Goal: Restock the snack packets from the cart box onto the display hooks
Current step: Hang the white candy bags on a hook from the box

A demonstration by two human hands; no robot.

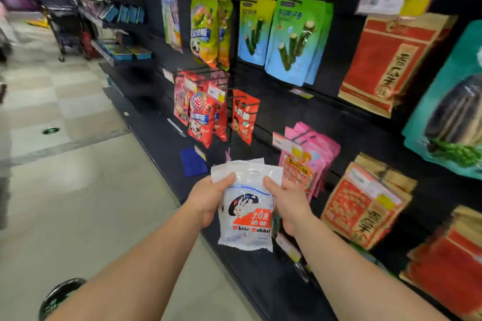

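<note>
Fingers of the left hand (pixel 208 199) wrap behind the white snack packets (pixel 247 211) while its thumb presses the front near the top-left corner; the right hand (pixel 289 206) mirrors that grip on the other edge, thumb just beside the hang hole. Both hands are closed on the stack, likely so the punched tops stay square and aligned for threading. At least two packets seem layered, one peeking above the thumbs. Beyond the fingertips the dark display panel (pixel 266 122) carries the red packets (pixel 200 117) and, right of the knuckles, the pink packets (pixel 310 156); the target hook is not discernible; the cart box is out of view.
</note>
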